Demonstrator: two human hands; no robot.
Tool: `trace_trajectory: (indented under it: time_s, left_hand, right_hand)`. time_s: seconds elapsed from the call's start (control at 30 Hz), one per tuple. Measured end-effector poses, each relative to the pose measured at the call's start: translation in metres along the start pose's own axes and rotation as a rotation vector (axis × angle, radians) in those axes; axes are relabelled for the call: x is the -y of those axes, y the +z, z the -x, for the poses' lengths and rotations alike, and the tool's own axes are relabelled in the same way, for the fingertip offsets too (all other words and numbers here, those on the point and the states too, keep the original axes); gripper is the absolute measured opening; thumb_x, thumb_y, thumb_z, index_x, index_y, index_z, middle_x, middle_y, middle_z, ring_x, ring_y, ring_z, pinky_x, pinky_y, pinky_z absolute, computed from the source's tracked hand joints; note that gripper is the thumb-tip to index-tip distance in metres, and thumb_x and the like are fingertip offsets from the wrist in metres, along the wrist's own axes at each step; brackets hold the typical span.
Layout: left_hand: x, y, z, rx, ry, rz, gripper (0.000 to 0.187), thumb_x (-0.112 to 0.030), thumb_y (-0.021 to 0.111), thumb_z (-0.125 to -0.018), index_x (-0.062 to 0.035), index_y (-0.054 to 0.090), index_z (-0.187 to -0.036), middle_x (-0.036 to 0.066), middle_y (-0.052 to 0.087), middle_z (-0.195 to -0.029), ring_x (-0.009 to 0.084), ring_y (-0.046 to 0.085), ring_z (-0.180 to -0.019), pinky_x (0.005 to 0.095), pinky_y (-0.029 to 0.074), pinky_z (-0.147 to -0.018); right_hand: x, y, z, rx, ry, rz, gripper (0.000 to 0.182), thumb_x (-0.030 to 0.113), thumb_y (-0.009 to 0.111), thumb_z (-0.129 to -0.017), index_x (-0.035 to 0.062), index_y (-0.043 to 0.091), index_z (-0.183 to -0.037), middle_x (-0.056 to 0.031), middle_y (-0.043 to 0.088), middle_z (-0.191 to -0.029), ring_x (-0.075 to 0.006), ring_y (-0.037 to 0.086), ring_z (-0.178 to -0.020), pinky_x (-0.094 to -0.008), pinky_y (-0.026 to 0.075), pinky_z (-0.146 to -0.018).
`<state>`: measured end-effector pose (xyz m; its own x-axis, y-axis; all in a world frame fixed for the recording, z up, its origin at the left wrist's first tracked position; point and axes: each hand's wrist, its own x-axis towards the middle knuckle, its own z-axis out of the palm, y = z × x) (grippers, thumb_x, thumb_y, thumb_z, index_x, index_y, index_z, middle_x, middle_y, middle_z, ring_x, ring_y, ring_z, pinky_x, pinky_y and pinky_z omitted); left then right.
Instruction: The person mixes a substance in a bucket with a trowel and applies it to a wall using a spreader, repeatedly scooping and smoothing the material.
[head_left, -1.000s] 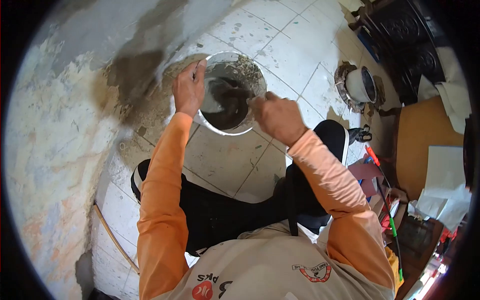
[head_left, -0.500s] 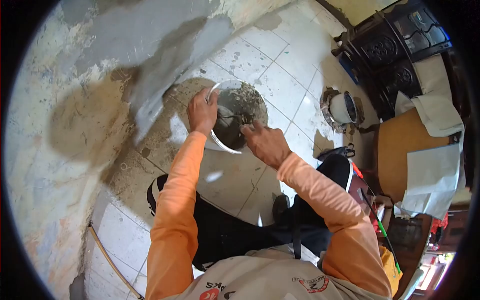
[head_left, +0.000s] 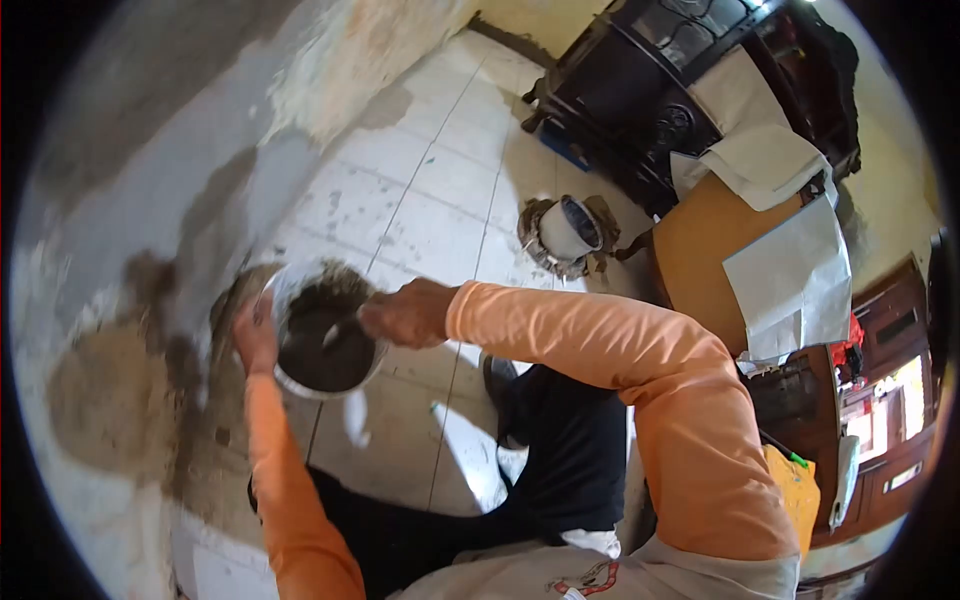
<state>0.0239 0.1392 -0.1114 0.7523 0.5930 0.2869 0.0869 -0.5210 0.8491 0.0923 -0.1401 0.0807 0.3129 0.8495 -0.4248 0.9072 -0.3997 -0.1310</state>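
Observation:
A white bucket (head_left: 287,381) stands on the floor by the wall, with wet grey mortar (head_left: 325,362) in it. My left hand (head_left: 257,338) is closed on the bucket's left rim. Over the opposite side of the rim, my right hand (head_left: 408,314) is wrapped round the handle of what looks like a trowel (head_left: 341,331). Its pale metal part reaches down into the bucket, and the handle is hidden in my fist. Grey smears coat the bucket's inner wall at the back.
A smaller pale bucket (head_left: 571,229) sits on a mortar-stained patch of the tiled floor (head_left: 440,205). Behind it are a dark carved cabinet (head_left: 625,85) and a chair (head_left: 693,245) with paper sheets (head_left: 790,280). A patched plaster wall (head_left: 70,230) rises at left.
My view has swung right, so the bucket appears further left. The right forearm now lies more level, and the right hand has turned with the trowel. The left hand stays on the rim.

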Motion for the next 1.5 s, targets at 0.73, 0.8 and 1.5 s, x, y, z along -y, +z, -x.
trace_trajectory:
  time_s: [0.73, 0.8, 1.5]
  left_hand:
    - [-0.140, 0.028, 0.071, 0.419, -0.186, -0.283, 0.047, -0.027, 0.070, -0.096, -0.0012, 0.063, -0.136, 0.020, 0.067, -0.132, 0.0300, 0.062, -0.121, 0.0440, 0.045, -0.109]
    - [-0.126, 0.026, 0.084, 0.391, -0.316, -0.311, 0.055, -0.043, 0.071, -0.099, -0.0061, 0.064, -0.139, 0.022, 0.067, -0.135, 0.0305, 0.063, -0.123, 0.0472, 0.044, -0.112]
    - [-0.182, 0.076, 0.104, 0.136, -0.561, -0.091, 0.041, -0.003, 0.063, -0.099, 0.0042, 0.059, -0.139, 0.015, 0.067, -0.126, 0.0219, 0.065, -0.105, 0.0325, 0.057, -0.082]
  right_hand:
    - [-0.256, -0.001, -0.051, -0.114, -0.487, -0.812, 0.060, 0.041, 0.084, -0.079, -0.0024, 0.069, -0.117, -0.0209, 0.073, -0.113, -0.0338, 0.070, -0.108, -0.0451, 0.055, -0.093]
    - [-0.352, -0.007, 0.013, -0.348, -0.436, -1.124, 0.055, 0.039, 0.081, -0.084, 0.0018, 0.069, -0.123, -0.0166, 0.071, -0.122, -0.0282, 0.066, -0.116, -0.0407, 0.053, -0.098]
    - [-0.751, 0.355, 0.230, -0.199, 1.162, -0.717, 0.081, 0.062, 0.064, -0.088, 0.0023, 0.060, -0.142, -0.0268, 0.056, -0.148, -0.0423, 0.054, -0.137, -0.0472, 0.043, -0.116]
